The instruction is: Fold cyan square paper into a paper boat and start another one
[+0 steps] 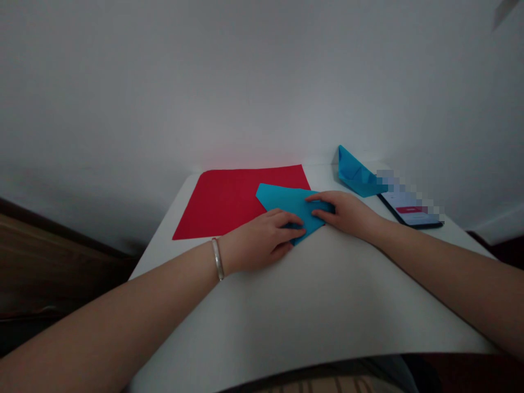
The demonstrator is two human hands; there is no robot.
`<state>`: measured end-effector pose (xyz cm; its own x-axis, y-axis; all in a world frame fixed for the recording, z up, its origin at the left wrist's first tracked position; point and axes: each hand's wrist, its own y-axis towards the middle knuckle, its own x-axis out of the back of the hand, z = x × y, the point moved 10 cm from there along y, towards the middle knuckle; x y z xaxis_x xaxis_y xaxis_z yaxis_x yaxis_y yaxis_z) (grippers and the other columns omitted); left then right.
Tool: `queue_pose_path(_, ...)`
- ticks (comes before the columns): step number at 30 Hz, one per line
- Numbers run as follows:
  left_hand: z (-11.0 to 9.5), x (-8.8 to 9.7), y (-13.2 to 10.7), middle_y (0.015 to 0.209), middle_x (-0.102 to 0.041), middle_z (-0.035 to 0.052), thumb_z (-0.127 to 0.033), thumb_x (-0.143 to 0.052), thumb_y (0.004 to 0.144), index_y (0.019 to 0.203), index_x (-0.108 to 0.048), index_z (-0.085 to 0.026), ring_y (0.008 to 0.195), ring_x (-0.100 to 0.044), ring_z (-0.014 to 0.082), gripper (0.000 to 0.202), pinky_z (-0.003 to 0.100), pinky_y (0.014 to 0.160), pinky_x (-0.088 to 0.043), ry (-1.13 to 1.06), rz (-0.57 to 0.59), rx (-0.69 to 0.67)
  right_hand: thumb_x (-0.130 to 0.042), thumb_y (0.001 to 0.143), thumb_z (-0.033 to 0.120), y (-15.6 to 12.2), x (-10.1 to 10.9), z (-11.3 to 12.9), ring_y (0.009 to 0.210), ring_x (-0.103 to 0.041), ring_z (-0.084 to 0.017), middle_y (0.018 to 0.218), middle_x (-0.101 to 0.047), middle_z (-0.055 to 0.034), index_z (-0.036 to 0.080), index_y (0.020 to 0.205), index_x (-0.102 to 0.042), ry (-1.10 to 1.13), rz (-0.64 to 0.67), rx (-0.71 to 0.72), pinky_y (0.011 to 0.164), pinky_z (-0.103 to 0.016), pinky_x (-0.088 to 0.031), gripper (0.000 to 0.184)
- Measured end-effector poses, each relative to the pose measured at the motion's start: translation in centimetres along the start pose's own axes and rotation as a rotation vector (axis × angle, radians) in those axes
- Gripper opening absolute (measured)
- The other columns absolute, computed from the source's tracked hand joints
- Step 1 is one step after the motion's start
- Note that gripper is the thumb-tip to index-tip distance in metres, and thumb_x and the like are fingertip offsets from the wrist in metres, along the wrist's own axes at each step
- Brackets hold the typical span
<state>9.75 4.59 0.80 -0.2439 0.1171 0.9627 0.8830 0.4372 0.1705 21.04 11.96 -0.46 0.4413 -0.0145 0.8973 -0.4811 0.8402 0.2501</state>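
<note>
A folded sheet of blue paper (286,197) lies on the white table, its left end overlapping a red sheet. Across its near edge rests my left hand (272,237), fingers stretched out on the paper and the thumb close to the lower edge. My right hand (344,212) is at the paper's right end; its index finger and thumb lie apart on top, with blue showing between them. The other fingers of the right hand are hidden. A folded blue paper boat (358,176) stands further back on the right, touching neither hand.
The red sheet (229,196) lies flat at the back left of the white table (319,305). A phone (409,210), partly pixelated on its screen, lies by the boat. A pale wall (245,82) rises behind the table. Brown wooden furniture (49,256) is at the left.
</note>
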Motion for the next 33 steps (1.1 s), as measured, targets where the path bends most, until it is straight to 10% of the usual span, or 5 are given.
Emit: queue_pose_path(33,-0.1,0.2,-0.1,0.131,-0.058,0.0096,-0.019,-0.051,0.09,0.121,-0.061,-0.015,0.124,-0.051,0.0213,0.033,0.037,0.106,-0.04,-0.033,0.07,-0.013,-0.053,0.089,0.031,-0.3,-0.2,0.7,0.075,-0.057,-0.018,0.085,-0.064,-0.0064,0.028,0.113,-0.07,-0.069,0.024,0.108,0.065,-0.029,-0.041,0.029)
